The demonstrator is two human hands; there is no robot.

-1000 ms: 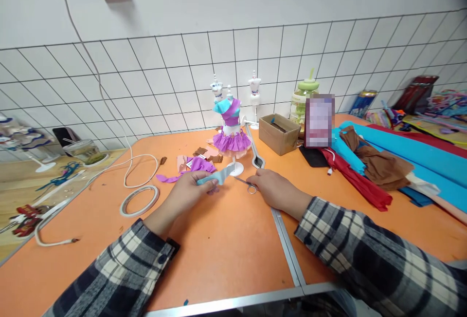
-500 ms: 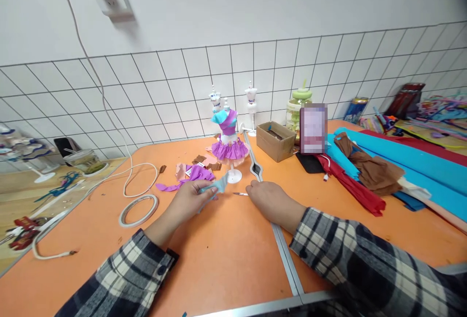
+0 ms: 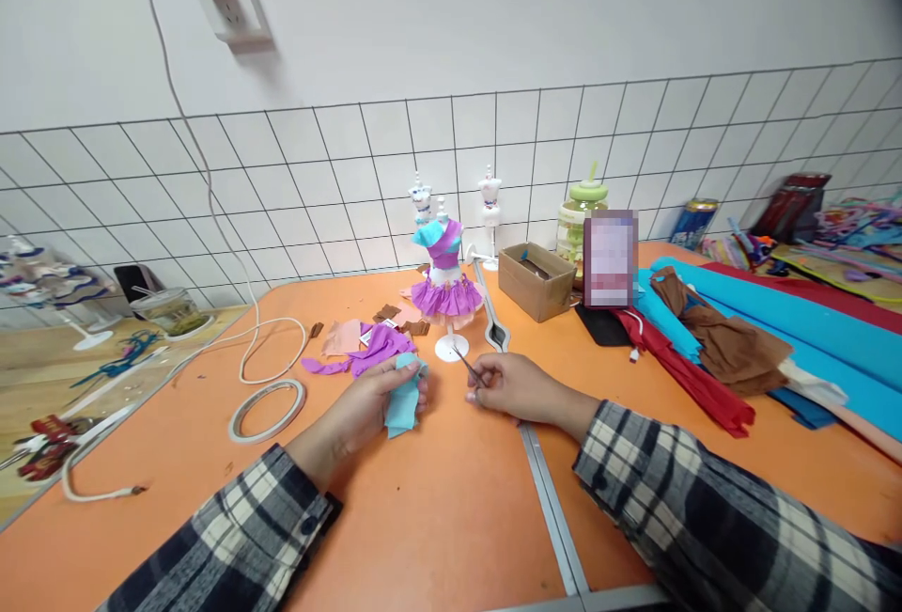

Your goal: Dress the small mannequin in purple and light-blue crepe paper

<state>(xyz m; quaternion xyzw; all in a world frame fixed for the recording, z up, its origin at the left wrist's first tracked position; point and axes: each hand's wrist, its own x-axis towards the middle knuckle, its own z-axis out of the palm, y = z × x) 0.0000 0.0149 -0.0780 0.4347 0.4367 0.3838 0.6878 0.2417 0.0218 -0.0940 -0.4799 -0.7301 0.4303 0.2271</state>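
My left hand (image 3: 371,402) is closed on a light blue strip of crepe paper (image 3: 403,408), which hangs down from the fingers over the orange table. In my right hand (image 3: 511,386) is a slim pair of scissors (image 3: 465,363); the thin metal tip points up and left, and the handles are mostly hidden by my fingers. Just beyond both hands stands a small white dress form (image 3: 445,278) on a round base, wearing a purple and blue top and a ruffled purple skirt (image 3: 446,298). Purple crepe paper scraps (image 3: 381,349) lie beyond my left hand.
A roll of white tape (image 3: 268,410) lies at left, near a white cable (image 3: 243,358). Behind stand a cardboard box (image 3: 536,283), a phone (image 3: 610,259) with a blurred screen and a green-lidded bottle (image 3: 583,217). Blue, brown and red paper (image 3: 725,330) covers the right.
The light blue strip has turned to hang downward in my left hand. My right hand has rotated, swinging the scissors tip from pointing left to pointing up and left. The view has shifted slightly.
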